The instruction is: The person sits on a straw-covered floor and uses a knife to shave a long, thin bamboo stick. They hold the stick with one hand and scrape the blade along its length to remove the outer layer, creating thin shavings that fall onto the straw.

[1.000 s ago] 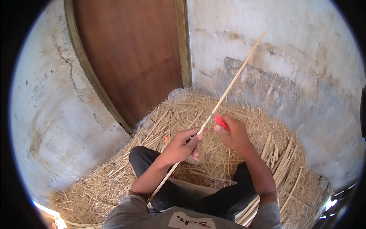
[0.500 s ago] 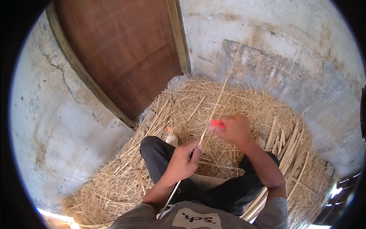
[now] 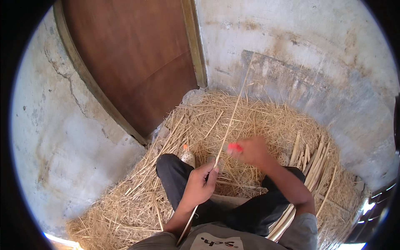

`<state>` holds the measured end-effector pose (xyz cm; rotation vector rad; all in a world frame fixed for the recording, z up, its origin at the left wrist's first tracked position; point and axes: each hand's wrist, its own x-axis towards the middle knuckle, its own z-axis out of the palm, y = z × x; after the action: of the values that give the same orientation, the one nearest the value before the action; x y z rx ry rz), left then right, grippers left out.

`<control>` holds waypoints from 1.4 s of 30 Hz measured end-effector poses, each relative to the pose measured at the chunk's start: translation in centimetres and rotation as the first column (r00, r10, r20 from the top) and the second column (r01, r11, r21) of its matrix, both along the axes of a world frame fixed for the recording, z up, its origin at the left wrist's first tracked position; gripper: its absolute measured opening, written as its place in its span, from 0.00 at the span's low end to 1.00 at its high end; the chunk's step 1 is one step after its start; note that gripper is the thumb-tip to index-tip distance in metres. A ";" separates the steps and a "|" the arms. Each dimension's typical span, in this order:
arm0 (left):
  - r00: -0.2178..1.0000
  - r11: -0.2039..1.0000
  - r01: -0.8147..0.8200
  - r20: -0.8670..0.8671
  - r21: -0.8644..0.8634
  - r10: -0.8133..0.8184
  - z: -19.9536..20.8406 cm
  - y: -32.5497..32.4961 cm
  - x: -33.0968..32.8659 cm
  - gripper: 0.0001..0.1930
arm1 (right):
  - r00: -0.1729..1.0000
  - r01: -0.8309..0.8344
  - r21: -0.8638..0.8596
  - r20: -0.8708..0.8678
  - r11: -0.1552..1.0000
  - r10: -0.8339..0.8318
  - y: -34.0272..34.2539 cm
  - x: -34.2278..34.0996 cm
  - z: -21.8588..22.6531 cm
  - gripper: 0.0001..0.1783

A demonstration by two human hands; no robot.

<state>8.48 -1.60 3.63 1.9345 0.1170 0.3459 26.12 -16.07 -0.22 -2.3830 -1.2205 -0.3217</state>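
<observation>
My left hand (image 3: pixel 201 183) is closed around a long, thin, pale strip of cane or bamboo (image 3: pixel 230 123). The strip slants from beside my left forearm up past the hand toward the far wall. Just to the right of it, my right hand (image 3: pixel 253 151) is blurred by motion and closed on a red-handled tool (image 3: pixel 235 147). A faint greyish shape, perhaps its blade, shows near the strip above my left fingers. The tool's working end is too smeared to make out.
Straw-like shavings (image 3: pixel 266 112) cover the floor around my crossed legs. Several split strips (image 3: pixel 317 160) lie in a bundle on the right, with more loose ones at left. A brown door (image 3: pixel 133 62) and stained plaster walls (image 3: pixel 316 50) stand beyond. A small orange object (image 3: pixel 185 146) lies near my left shoe.
My right hand and the red-handled tool have moved down, nearer to me. The strip's far end has swung slightly left and lower, while my left hand keeps its hold.
</observation>
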 end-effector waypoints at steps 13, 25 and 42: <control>0.999 0.998 0.031 0.012 0.062 -0.032 -2.6 0.2 -1.8 0.12 | 0.980 0.197 0.096 0.022 0.976 -0.200 0.9 5.4 -1.0 0.34; 0.998 0.992 -0.063 0.020 0.110 0.061 -2.2 1.7 -0.7 0.08 | 0.998 -0.049 0.029 0.035 0.998 0.048 3.4 -0.2 -2.1 0.36; 0.991 0.995 0.057 -0.115 -0.085 -0.067 -3.7 1.2 -3.6 0.16 | 0.943 0.310 -0.117 -0.091 0.944 -0.321 3.1 9.6 -1.4 0.37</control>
<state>4.85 -0.39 -0.08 1.8731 0.1453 0.1830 35.75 -13.02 -1.59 -2.6478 -0.8205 -0.2279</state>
